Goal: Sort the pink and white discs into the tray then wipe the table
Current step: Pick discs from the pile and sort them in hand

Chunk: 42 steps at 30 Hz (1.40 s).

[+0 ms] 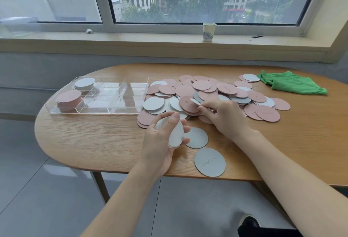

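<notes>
The left hand (165,133) cradles a white stack (176,133) as a collecting place while the right hand (224,116) pinches another white disc (194,102) off the pile (207,93), the tray (98,95) lying beyond.

Pink and white discs (207,93) mid-frame, clear tray (98,95) left, bright green cloth (291,82) upper right, wood-grain table (94,138).

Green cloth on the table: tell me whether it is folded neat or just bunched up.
Bunched up. The green cloth lies crumpled on the table with uneven folds and ragged edges, at the far right, untouched by either hand.
</notes>
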Motion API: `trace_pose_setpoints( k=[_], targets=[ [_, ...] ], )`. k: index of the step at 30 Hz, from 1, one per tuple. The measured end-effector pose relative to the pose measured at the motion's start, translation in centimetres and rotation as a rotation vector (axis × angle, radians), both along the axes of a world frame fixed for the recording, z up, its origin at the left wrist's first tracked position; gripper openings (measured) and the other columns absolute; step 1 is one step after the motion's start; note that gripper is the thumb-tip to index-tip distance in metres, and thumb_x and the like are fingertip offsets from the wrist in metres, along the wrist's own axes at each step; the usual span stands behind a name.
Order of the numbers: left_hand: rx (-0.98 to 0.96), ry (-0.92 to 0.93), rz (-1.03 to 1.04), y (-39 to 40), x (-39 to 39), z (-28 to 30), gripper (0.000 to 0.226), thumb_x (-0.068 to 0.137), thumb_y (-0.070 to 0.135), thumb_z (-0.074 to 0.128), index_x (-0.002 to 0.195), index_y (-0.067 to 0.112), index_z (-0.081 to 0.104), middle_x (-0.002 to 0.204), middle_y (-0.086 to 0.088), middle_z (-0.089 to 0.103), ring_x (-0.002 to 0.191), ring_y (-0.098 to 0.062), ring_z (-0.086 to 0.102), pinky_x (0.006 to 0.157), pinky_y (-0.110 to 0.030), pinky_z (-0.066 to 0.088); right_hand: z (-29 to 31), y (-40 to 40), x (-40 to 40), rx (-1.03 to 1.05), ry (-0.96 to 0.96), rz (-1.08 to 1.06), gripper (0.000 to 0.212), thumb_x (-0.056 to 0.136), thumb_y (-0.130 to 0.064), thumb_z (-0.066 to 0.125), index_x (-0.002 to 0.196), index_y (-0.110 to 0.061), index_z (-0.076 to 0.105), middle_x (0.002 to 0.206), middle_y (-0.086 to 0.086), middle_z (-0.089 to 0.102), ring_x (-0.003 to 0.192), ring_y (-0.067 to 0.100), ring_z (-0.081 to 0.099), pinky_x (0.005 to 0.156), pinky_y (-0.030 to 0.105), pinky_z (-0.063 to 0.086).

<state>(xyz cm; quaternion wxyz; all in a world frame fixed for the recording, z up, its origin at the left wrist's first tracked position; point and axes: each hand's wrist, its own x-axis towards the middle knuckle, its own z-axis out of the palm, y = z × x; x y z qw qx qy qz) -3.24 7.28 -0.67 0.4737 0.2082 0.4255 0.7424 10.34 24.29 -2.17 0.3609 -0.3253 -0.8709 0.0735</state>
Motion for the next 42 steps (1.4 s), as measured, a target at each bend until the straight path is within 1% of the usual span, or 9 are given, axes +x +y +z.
trace_pose_setpoints(
  k=[2,7,10,13,18,20,28,34,42],
  targets=[
    [0.000,-0.002,-0.001,0.0,0.0,0.0,0.023,0.087,0.021,0.077,0.105,0.015,0.065,0.098,-0.019,0.070,0.086,-0.030,0.069,0.060,-0.037,0.056,0.2,-0.4,0.2,0.004,0.126,0.010,0.012,0.092,-0.028,0.074,0.097,-0.019,0.080,0.082,-0.005,0.077,0.068,0.014,0.066,0.068,0.035,0.055],
    [0.013,0.001,-0.014,-0.1,0.1,0.2,0.033,0.075,0.028,0.084,0.102,0.017,0.068,0.100,-0.018,0.070,0.089,-0.029,0.069,0.066,-0.039,0.056,1.7,-3.6,0.4,-0.307,0.460,0.039,0.010,0.091,-0.023,0.075,0.098,-0.019,0.081,0.083,-0.022,0.073,0.070,-0.003,0.064,0.068,0.013,0.047],
    [0.024,0.019,-0.002,-0.1,0.2,0.2,0.033,0.073,0.030,0.084,0.100,0.020,0.068,0.100,-0.013,0.072,0.092,-0.028,0.071,0.070,-0.039,0.058,2.0,-6.0,0.5,-0.418,0.558,0.115,0.008,0.089,-0.024,0.076,0.096,-0.025,0.080,0.079,-0.020,0.075,0.074,-0.003,0.067,0.070,0.015,0.050],
    [0.058,0.053,0.013,-0.1,0.3,0.0,0.039,0.073,0.035,0.081,0.105,0.019,0.065,0.101,-0.010,0.073,0.095,-0.026,0.070,0.074,-0.038,0.060,1.6,-8.3,0.3,-0.424,0.582,0.245,0.009,0.089,-0.017,0.076,0.096,-0.022,0.080,0.091,-0.017,0.077,0.088,0.003,0.073,0.078,0.018,0.054],
    [0.072,0.052,0.005,-0.1,-0.1,-0.4,0.098,0.051,0.063,0.092,0.126,0.011,0.057,0.099,-0.011,0.073,0.094,-0.025,0.072,0.077,-0.036,0.062,-0.4,-10.1,-0.7,-0.223,0.461,0.347,0.012,0.087,-0.014,0.078,0.098,-0.012,0.081,0.103,-0.007,0.078,0.104,0.001,0.070,0.089,0.020,0.054],
    [0.078,0.035,-0.030,-0.1,-0.1,-0.4,0.105,0.049,0.067,0.092,0.129,0.010,0.056,0.098,-0.013,0.071,0.094,-0.025,0.073,0.078,-0.037,0.062,-0.9,-10.0,-1.1,-0.184,0.411,0.368,0.012,0.086,-0.018,0.079,0.096,-0.012,0.082,0.102,-0.006,0.078,0.106,0.004,0.070,0.092,0.024,0.055],
    [0.092,-0.086,-0.078,-0.5,-0.3,-0.1,0.031,0.088,0.021,0.076,0.115,0.012,0.064,0.095,-0.015,0.068,0.083,-0.025,0.069,0.059,-0.029,0.056,-0.6,-9.3,-0.8,-0.083,0.286,0.382,0.027,0.079,-0.029,0.085,0.100,-0.012,0.079,0.110,-0.006,0.074,0.111,0.005,0.066,0.095,0.021,0.050],
    [0.065,0.017,-0.057,-2.0,-2.3,0.0,0.033,0.077,0.014,0.083,0.107,0.013,0.069,0.105,-0.019,0.066,0.086,-0.030,0.068,0.055,-0.033,0.049,1.2,-7.5,-1.4,-0.128,0.252,0.342,0.025,0.085,-0.033,0.079,0.102,-0.015,0.078,0.106,-0.007,0.074,0.102,0.004,0.067,0.088,0.020,0.053],
    [0.042,0.120,-0.038,-4.3,-6.2,0.1,0.042,0.073,0.005,0.084,0.113,0.010,0.069,0.104,-0.018,0.070,0.092,-0.033,0.068,0.056,-0.033,0.051,1.5,-3.6,-6.8,-0.200,-0.048,0.187,0.028,0.093,-0.039,0.069,0.112,-0.018,0.073,0.102,-0.006,0.071,0.090,0.010,0.061,0.082,0.029,0.049]
  ],
)
